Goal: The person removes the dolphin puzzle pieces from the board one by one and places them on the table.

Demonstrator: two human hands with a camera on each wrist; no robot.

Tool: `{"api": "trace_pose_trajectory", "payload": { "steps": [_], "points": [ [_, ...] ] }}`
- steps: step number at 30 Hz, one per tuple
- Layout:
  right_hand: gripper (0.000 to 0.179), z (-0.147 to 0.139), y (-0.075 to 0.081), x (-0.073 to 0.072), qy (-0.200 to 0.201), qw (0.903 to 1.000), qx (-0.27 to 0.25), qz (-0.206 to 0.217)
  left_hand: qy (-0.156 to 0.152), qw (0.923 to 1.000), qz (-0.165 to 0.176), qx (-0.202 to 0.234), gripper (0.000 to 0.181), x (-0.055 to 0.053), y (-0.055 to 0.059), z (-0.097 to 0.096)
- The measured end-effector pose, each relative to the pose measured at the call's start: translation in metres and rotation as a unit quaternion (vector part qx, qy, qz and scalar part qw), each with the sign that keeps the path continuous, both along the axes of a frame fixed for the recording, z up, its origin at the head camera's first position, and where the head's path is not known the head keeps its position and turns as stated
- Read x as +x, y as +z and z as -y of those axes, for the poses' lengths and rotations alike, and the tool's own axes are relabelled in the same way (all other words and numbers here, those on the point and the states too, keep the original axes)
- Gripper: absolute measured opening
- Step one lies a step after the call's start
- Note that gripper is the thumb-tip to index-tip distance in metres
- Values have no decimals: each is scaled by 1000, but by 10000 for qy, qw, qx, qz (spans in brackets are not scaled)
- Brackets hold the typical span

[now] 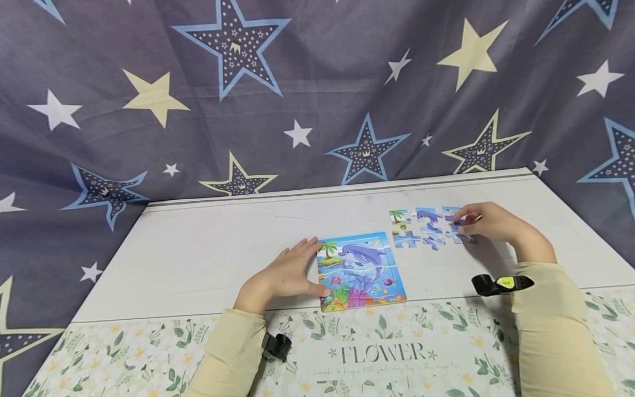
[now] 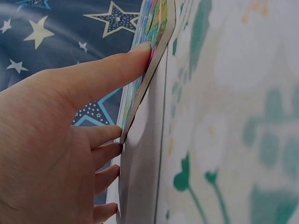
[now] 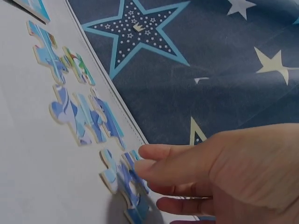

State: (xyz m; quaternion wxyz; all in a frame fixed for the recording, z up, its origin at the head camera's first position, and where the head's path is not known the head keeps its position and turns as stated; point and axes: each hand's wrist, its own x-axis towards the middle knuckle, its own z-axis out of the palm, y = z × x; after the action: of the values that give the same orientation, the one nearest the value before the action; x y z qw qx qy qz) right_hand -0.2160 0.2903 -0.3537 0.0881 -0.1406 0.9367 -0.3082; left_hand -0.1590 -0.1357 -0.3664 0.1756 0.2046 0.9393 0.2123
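The framed dolphin jigsaw puzzle [image 1: 362,270] lies on the white board, its picture showing a palm tree, dolphins and sea plants. My left hand [image 1: 288,273] rests at its left side, with the thumb on the lower left corner and the fingers along the edge. In the left wrist view the thumb [image 2: 117,67] lies over the puzzle's rim. Several loose jigsaw pieces [image 1: 429,218] lie in rows to the right of the puzzle. Over the rightmost pieces [image 3: 133,184] is my right hand [image 3: 205,172], thumb and fingertips close to them, fingers loosely extended.
The white board [image 1: 223,253] meets a floral mat [image 1: 372,353] marked FLOWER at the front. A dark star-patterned cloth [image 1: 297,71] rises behind and at both sides. A black wrist strap [image 1: 501,284] sits on the right sleeve, another black strap [image 1: 276,346] on the left.
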Motion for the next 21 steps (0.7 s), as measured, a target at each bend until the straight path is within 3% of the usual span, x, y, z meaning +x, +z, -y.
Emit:
{"api": "trace_pose_trajectory", "payload": {
  "steps": [21],
  "points": [
    [21,66,13,1,660,9969,-417,-71,-5,10000,36,-44,106,0,1,0]
  ]
}}
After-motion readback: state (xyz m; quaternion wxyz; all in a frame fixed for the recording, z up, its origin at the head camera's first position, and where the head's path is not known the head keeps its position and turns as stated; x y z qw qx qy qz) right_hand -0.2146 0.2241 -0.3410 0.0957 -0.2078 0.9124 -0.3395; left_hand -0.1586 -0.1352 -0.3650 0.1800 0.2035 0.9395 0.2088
